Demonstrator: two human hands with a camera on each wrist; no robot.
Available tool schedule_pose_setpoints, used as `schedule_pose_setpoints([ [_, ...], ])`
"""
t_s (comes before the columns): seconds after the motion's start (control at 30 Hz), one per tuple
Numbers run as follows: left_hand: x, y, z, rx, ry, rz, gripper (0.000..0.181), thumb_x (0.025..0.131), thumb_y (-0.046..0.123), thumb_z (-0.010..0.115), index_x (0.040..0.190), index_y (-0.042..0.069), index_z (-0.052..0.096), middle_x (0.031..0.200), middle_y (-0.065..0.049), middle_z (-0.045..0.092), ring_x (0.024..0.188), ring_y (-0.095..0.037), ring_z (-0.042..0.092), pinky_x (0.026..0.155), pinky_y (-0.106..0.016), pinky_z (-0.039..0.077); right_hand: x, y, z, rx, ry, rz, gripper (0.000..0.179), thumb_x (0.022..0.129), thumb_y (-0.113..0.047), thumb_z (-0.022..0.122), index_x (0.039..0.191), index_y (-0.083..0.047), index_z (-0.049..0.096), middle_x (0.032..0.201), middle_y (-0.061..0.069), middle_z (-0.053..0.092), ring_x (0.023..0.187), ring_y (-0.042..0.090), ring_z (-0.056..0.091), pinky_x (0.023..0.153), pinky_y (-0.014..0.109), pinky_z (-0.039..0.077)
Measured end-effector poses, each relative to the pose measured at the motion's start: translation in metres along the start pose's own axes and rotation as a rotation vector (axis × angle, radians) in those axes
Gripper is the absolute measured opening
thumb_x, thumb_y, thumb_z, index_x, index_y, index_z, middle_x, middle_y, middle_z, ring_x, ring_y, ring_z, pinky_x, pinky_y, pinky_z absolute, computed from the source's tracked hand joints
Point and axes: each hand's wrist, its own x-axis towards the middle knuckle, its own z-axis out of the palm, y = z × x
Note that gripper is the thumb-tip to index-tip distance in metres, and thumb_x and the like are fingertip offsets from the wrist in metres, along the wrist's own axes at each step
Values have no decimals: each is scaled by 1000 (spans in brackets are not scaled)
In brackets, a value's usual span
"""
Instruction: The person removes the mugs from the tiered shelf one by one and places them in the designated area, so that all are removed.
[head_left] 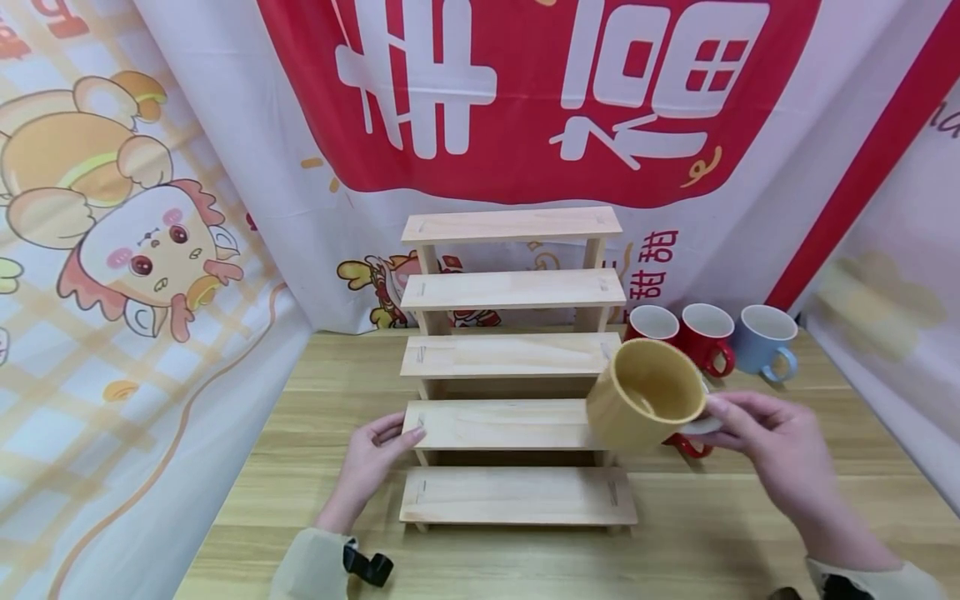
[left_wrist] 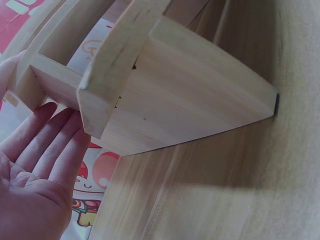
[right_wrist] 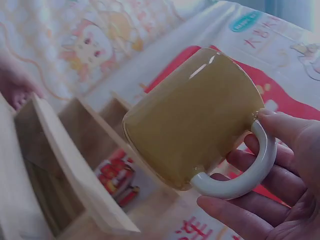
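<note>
A yellow mug point(head_left: 637, 417) with a white handle point(right_wrist: 240, 182) hangs in the air at the right end of a stepped wooden shelf point(head_left: 495, 425). My right hand point(head_left: 780, 450) grips it by that handle, its mouth tipped towards the head camera. At the shelf's left end my left hand point(head_left: 375, 462) holds the edge of the second tier from the bottom, thumb on top. In the left wrist view the fingers point(left_wrist: 47, 145) reach under the board. No mug stands on the tiers.
Behind the yellow mug stand two red mugs, one partly hidden point(head_left: 652, 321) and one beside it point(head_left: 705, 325), then a light blue mug point(head_left: 763, 337). A red handle point(head_left: 693, 448) shows below the yellow mug. Printed cloth point(head_left: 360, 308) hangs around the wooden tabletop point(head_left: 337, 375).
</note>
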Motion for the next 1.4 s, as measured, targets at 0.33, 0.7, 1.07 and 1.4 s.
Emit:
schedule_pose_setpoints([
  [0.33,0,0,0,16,5,1,59,87,26,84,133,-5,62,126,-23,66,113,-30,65,89,-25,55,14,-11,-50,229,108,-97,18,101,3,59,112,12,69,95,17,76,82,27,75,73,38,59],
  [0.7,1,-4,-1,29,3,-13,63,85,30,86,133,-2,62,126,-21,66,114,-31,65,91,-28,55,31,-6,-89,190,304,-54,24,97,-10,70,113,8,72,103,7,76,84,18,75,65,33,61],
  [1.07,-1,-1,0,12,5,-5,59,86,26,85,133,-3,62,125,-21,67,113,-30,65,90,-25,55,34,24,-113,255,462,35,30,92,-13,76,115,5,73,104,2,76,83,15,75,63,33,61],
  [1.4,0,-4,-1,17,11,-1,60,85,26,85,132,-3,63,123,-21,67,113,-30,65,90,-26,56,19,77,-125,335,521,145,11,91,-9,78,96,0,78,93,5,77,76,20,75,64,34,60],
])
